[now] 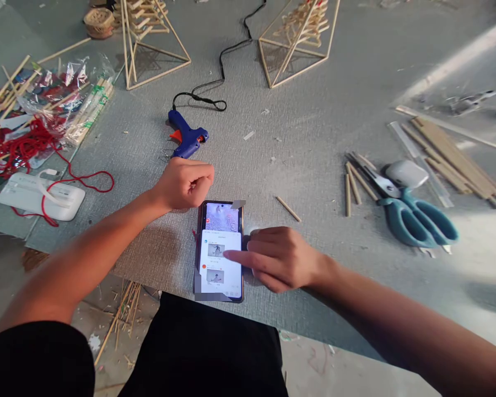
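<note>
A smartphone [220, 220] lies face up on the grey mat [314, 132] near its front edge, its screen lit with pictures and text. My right hand [281, 258] rests beside it with the index finger stretched onto the middle of the screen. Just above the phone's top left corner, my left hand [184, 183] hovers as a loose fist with nothing in it. A blue hot glue gun [187, 136] with an orange trigger lies a little beyond the left hand, its black cord [222, 60] running to the far side.
Teal scissors [417, 218], a white case [405, 173] and several wooden sticks [450, 151] lie to the right. Two stick-frame pyramids [152, 41] [300, 38] stand at the back. Red string [22, 149], plastic bags of sticks [74, 102] and a white box [41, 196] sit left.
</note>
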Motion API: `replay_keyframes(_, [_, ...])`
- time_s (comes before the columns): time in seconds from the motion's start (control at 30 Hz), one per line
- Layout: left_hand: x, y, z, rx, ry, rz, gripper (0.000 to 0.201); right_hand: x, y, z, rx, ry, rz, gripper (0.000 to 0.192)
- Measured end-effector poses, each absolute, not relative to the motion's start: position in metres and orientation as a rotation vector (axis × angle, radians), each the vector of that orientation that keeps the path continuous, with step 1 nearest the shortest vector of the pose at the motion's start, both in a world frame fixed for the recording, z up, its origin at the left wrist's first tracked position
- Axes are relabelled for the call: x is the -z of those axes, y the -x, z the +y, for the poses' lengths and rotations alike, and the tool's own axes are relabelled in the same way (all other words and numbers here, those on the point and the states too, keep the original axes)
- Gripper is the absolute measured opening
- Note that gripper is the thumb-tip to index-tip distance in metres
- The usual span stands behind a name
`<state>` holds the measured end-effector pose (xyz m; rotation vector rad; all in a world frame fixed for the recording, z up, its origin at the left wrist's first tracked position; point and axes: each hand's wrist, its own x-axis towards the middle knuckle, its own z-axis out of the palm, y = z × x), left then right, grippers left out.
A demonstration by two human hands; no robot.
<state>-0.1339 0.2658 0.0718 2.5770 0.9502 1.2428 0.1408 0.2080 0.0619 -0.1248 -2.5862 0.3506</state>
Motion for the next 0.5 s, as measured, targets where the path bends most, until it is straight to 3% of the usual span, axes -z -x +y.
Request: replay_keyframes(0.5, [-0.0709,0.1342,0.2655,-1.226,-2.560,0.941,0.024,-0.0614,-0.1381,0.2088,-0.493,0.001,-2.701,0.046])
